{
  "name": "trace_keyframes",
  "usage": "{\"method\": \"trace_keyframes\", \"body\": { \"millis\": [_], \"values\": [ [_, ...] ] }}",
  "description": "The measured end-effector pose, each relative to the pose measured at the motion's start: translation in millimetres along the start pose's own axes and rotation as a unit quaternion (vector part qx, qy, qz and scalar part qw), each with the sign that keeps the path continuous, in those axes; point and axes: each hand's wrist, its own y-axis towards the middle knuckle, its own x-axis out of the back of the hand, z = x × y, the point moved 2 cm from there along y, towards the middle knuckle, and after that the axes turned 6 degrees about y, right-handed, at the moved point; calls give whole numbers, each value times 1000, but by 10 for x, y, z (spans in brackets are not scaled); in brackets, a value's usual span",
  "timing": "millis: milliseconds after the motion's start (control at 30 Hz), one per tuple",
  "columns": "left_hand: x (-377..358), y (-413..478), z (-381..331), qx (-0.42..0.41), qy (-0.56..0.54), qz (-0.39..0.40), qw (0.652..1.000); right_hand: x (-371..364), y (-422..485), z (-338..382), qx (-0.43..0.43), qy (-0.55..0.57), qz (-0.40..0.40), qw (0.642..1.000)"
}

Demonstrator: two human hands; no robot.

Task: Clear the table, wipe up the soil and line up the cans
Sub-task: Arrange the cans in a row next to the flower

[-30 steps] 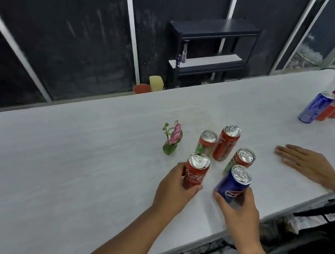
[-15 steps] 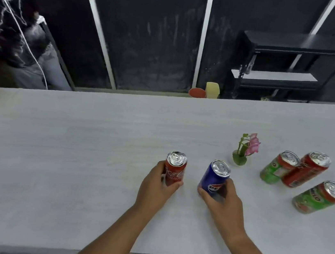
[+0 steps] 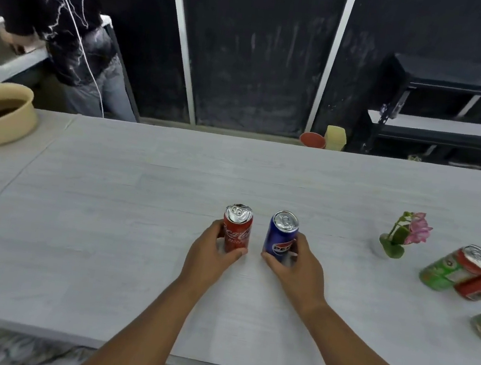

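The step looks like lining up cans: the left hand [image 3: 211, 252] wraps the red can [image 3: 236, 232] and the right hand [image 3: 294, 264] the blue can [image 3: 281, 236] — both upright, mid-table [image 3: 103, 225]. Three more cans [image 3: 456, 266] wait at 3 o'clock — likely next.
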Motion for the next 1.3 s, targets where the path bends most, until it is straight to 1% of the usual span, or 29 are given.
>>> {"method": "trace_keyframes", "body": {
  "millis": [233, 300, 500, 733, 900, 1000, 1100, 1133, 1200, 1267, 1300],
  "values": [
    [134, 48, 191, -4, 14, -7, 1000, -160, 93, -41, 15, 3, -17, 1000],
    [132, 49, 235, -8, 15, -6, 1000, -184, 100, -64, 23, -9, -25, 999],
    [87, 78, 340, -19, 20, -3, 1000, -225, 126, -84, 50, -58, -14, 997],
    [90, 101, 391, -29, -2, 9, 1000, -261, 155, -112, 71, -79, -26, 994],
    [94, 89, 380, -35, 8, 7, 999, -265, 156, -105, 68, -82, -28, 994],
    [133, 40, 347, -44, -11, 15, 999, -275, 153, -101, 59, -80, -17, 995],
    [121, -112, 414, -24, -40, -16, 999, -248, 91, -111, 36, -45, -3, 998],
    [102, -196, 446, -20, -26, -37, 999, -221, 61, -123, 29, -29, -5, 999],
    [55, -406, 517, -36, 43, -83, 995, -145, -9, -168, 16, -9, -11, 1000],
    [5, -617, 546, -85, 146, -114, 979, -43, -117, -232, 12, -8, -15, 1000],
    [-30, -705, 540, -121, 198, -114, 966, 15, -187, -270, 14, -12, -16, 1000]
  ]
}}
